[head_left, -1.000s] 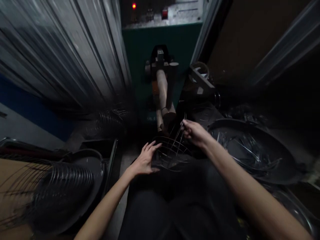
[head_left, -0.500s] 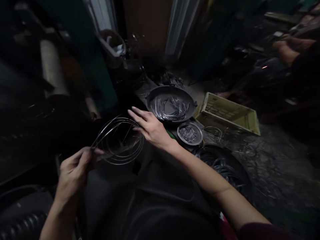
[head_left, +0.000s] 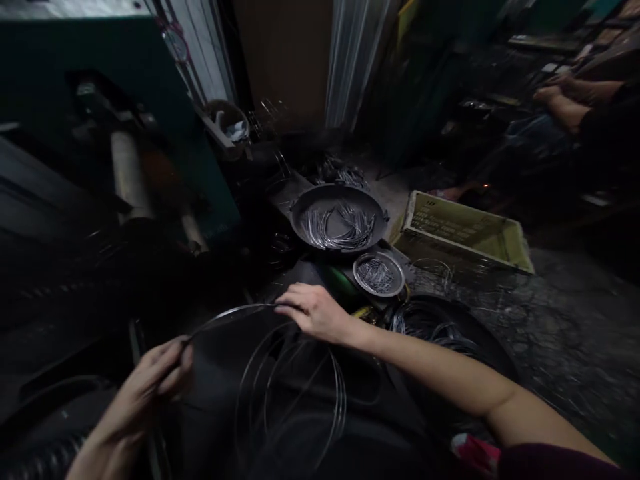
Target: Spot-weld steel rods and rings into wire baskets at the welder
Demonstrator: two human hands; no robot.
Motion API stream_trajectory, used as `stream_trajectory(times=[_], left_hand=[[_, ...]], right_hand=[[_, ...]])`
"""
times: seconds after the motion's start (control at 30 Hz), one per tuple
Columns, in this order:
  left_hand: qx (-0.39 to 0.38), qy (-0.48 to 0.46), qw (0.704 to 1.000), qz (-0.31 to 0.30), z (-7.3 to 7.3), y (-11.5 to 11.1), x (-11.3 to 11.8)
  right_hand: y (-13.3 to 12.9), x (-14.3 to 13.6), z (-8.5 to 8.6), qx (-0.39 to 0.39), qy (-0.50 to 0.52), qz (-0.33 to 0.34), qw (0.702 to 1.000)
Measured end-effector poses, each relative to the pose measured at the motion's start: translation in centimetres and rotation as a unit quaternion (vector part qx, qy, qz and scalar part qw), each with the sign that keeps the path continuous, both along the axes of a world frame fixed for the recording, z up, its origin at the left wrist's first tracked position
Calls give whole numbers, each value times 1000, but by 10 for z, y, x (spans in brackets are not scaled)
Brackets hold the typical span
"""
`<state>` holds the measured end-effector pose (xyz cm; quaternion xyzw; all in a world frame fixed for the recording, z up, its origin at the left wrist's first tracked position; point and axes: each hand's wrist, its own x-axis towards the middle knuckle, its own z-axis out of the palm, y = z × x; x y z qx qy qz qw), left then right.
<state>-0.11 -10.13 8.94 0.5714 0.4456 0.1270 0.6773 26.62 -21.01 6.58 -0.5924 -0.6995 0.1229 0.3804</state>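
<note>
Loops of thin wire [head_left: 341, 395] hang over my lap, and a bunched stretch of that wire runs between my hands. At its left end my left hand [head_left: 165, 370] pinches the strands between thumb and fingers. My right hand [head_left: 313, 310] has its fingers closed round the wire at the other end, palm down. Beyond it a large dark pan [head_left: 340, 220] holds curved wire pieces. Close to my right wrist stands a small round bowl [head_left: 379, 274] full of short metal bits.
A yellowish crate [head_left: 465, 230] lies to the right. A dark basin [head_left: 450, 327] of wire sits beside my right forearm, with tangled wire [head_left: 505, 313] on the floor. At left stands a green machine [head_left: 45, 67] with a rod. Another person's hands [head_left: 563, 97] show far right.
My right hand has come down nearer me and closed on the wire from spread fingers. The loops now hang lower, over my lap. The view has shifted slightly.
</note>
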Motion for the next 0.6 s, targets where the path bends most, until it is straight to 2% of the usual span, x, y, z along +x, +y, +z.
stream_trajectory(times=[0.07,0.1,0.17,0.2,0.27,0.33,0.37,0.43,0.6], left_hand=[[-13,16,1000,7,-22,-2,13],[21,33,999,6,-31,-3,20],[176,76,981,-4,-44,-6,31],[277,99,956,-14,-49,-8,35],[466,146,872,-29,-59,-10,41],[586,208,782,-41,-68,-9,41],[620,235,747,-47,-73,-8,39],[653,272,705,-54,-81,-6,34],[676,290,671,-93,-96,-5,21]], right_hand=[[-6,1,-23,-33,-51,-26,998],[-8,3,-31,-54,-74,-29,995],[-7,10,-38,-94,-108,-19,990],[-5,13,-39,-104,-115,-10,988],[3,18,-38,-103,-120,9,987],[10,18,-38,-82,-141,24,986],[13,17,-40,-68,-162,27,984],[17,11,-45,-43,-216,25,975],[17,-2,-56,3,-287,13,958]])
